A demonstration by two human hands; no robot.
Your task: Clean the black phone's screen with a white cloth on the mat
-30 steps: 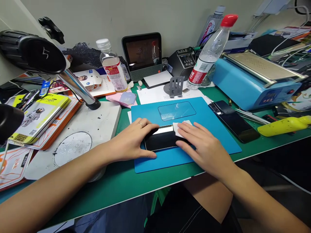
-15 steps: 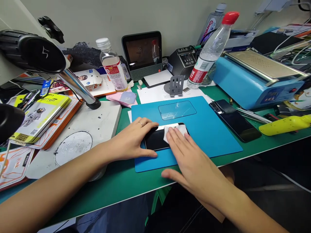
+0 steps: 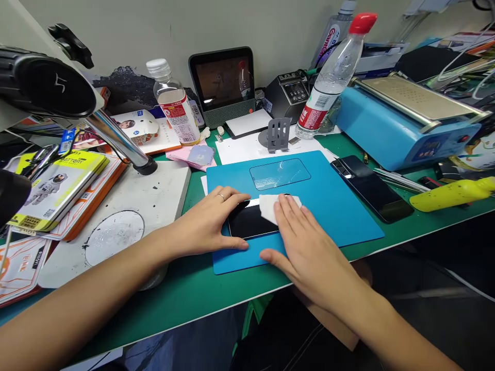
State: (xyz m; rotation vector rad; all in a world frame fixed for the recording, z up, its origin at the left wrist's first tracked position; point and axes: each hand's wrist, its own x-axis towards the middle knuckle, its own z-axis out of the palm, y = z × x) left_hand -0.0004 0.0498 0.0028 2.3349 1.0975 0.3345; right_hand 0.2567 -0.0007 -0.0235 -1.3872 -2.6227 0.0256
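Note:
A phone (image 3: 249, 220) with a dark, glossy face lies flat on the blue mat (image 3: 332, 206). My left hand (image 3: 211, 221) clasps its left end, the thumb along the near edge and the fingers at the far edge. Under the outstretched fingers of my right hand (image 3: 307, 242), a folded white wipe (image 3: 268, 207) is pressed on the phone's right part; that thumb stands apart, over the mat's near side. Just beyond the phone, a clear screen protector sheet with a dark border (image 3: 280, 174) rests on the mat.
Right of the mat lie a dark phone (image 3: 373, 189), tweezers (image 3: 402, 180) and a yellow bottle (image 3: 452, 195). A blue machine (image 3: 402, 123) and a red-capped bottle (image 3: 328, 77) stand behind. On the left are a grey stand base (image 3: 166, 190) with a metal post (image 3: 119, 139) and stacked boxes (image 3: 58, 185).
My right hand has slid slightly right across the phone, and more of the white wipe shows to the left of its fingers. My left hand keeps its hold; the view has shifted slightly.

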